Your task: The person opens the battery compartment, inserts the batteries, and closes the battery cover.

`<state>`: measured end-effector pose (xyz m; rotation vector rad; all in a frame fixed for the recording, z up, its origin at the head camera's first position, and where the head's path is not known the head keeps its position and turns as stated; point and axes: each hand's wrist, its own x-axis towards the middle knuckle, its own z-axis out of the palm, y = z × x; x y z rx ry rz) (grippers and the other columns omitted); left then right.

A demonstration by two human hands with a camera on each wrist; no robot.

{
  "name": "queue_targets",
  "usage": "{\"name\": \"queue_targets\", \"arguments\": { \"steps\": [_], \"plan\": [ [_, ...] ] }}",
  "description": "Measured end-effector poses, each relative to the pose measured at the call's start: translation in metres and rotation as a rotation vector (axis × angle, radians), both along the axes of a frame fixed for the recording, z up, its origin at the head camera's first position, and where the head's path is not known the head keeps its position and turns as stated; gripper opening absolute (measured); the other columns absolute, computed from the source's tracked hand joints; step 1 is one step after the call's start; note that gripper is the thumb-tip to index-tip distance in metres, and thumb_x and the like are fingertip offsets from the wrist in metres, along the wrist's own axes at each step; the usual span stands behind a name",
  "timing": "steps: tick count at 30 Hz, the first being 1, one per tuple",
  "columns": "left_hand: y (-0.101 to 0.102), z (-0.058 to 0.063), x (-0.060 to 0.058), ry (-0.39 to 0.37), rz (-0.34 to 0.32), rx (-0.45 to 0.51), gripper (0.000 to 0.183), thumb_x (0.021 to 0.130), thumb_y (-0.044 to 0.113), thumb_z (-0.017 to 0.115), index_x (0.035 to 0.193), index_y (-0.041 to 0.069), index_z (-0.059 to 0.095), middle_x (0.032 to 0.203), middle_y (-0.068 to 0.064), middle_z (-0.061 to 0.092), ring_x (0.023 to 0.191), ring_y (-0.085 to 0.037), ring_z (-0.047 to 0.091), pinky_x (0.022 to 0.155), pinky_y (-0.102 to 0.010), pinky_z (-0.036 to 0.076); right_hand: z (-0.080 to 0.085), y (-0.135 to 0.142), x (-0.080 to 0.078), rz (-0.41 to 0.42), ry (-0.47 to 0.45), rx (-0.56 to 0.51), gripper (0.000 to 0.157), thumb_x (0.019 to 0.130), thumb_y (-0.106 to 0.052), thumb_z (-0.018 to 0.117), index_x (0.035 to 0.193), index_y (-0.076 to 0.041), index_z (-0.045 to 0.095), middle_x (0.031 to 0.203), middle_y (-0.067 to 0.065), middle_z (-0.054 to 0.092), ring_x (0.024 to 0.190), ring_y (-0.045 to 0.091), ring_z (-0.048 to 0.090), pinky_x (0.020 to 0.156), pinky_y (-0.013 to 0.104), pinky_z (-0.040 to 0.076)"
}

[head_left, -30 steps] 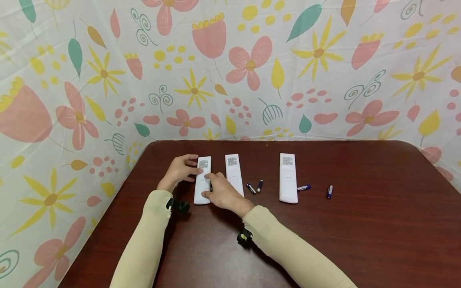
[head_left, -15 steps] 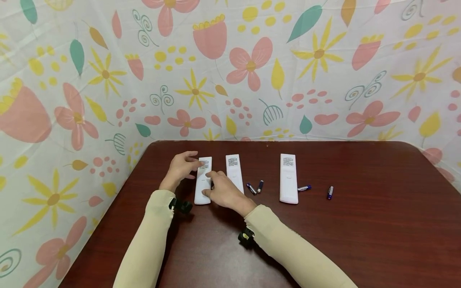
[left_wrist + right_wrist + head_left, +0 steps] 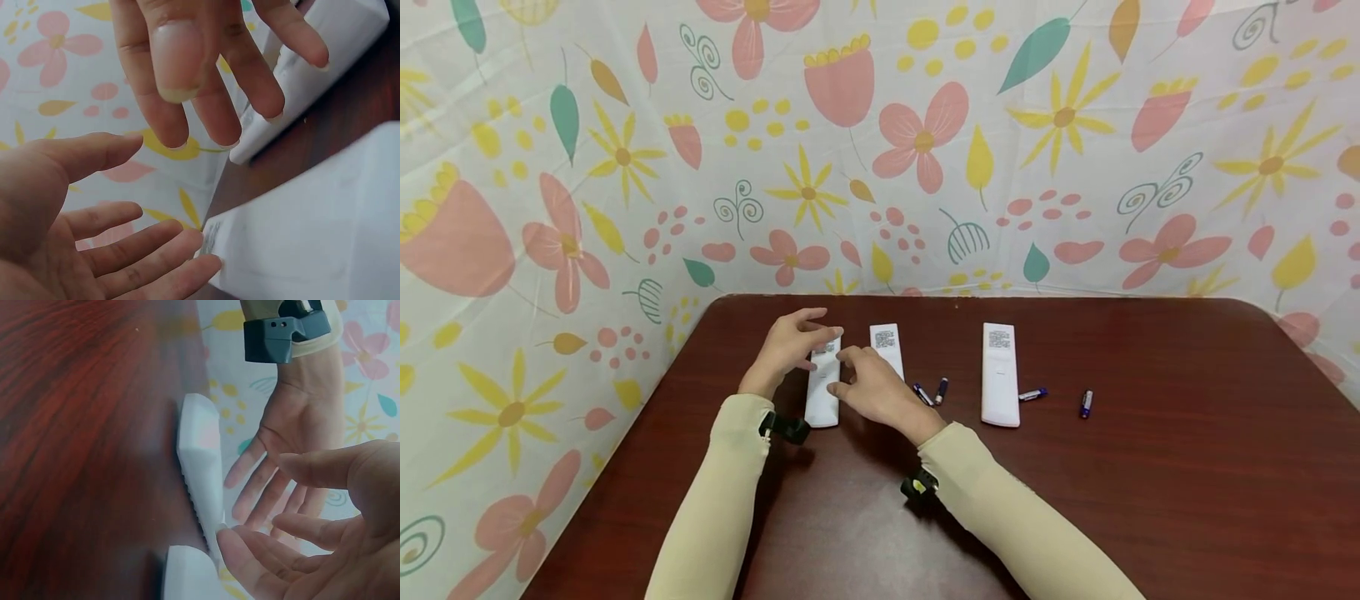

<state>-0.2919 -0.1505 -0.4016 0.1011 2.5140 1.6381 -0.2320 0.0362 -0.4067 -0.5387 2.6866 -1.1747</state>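
Note:
Three white remote controls lie back side up on the brown table. Both hands hover over the leftmost remote point(image 3: 823, 396), whose printed label is partly covered by left fingers. The left hand point(image 3: 790, 343) is above its far end, fingers spread and loosely bent, holding nothing. Over the remote's right side, the right hand point(image 3: 880, 390) has thumb and fingers apart, also holding nothing. In the right wrist view, that remote point(image 3: 201, 444) lies below both hands; a right fingertip overlaps its edge, and contact cannot be told. The middle remote point(image 3: 886, 343) is partly hidden behind the right hand.
Two small batteries point(image 3: 942, 391) lie just right of the middle remote. Farther right is the third remote point(image 3: 1000, 375), with a battery point(image 3: 1032, 394) beside it and another battery point(image 3: 1086, 404) beyond. A flower-patterned cloth point(image 3: 925, 208) hangs behind the table point(image 3: 1150, 483).
Both hands have risen off the leftmost remote and shifted slightly away and to the right, their fingers loosening. The remotes and batteries stay where they were.

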Motion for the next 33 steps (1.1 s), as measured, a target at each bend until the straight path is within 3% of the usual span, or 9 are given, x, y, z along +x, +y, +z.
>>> {"name": "queue_targets", "arguments": {
  "steps": [11, 19, 33],
  "plan": [
    [0.019, 0.007, -0.002, -0.023, -0.007, 0.040, 0.065, 0.098, 0.037, 0.079, 0.155, 0.016, 0.056, 0.138, -0.017, 0.065, 0.114, -0.039, 0.068, 0.077, -0.045, 0.065, 0.007, 0.017, 0.001, -0.061, 0.042, -0.042, 0.051, 0.102, -0.020, 0.074, 0.146, 0.001, 0.058, 0.139, 0.021, 0.062, 0.113, 0.031, 0.065, 0.094, 0.047, 0.056],
    [0.029, 0.007, -0.003, -0.049, -0.009, 0.051, 0.067, 0.098, 0.039, 0.079, 0.156, 0.016, 0.055, 0.144, -0.019, 0.062, 0.123, -0.041, 0.066, 0.079, -0.046, 0.065, 0.009, 0.027, 0.000, -0.099, -0.018, -0.095, 0.052, 0.103, -0.022, 0.073, 0.148, -0.001, 0.057, 0.142, 0.020, 0.061, 0.119, 0.033, 0.066, 0.094, 0.049, 0.058],
    [0.051, 0.003, -0.010, -0.102, -0.023, 0.089, 0.064, 0.100, 0.037, 0.077, 0.155, 0.014, 0.055, 0.149, -0.017, 0.059, 0.123, -0.042, 0.066, 0.086, -0.054, 0.063, 0.007, 0.043, -0.005, -0.202, -0.042, -0.029, 0.060, 0.101, -0.026, 0.074, 0.152, -0.001, 0.053, 0.140, 0.023, 0.061, 0.123, 0.037, 0.063, 0.098, 0.052, 0.056]
  ]
}}
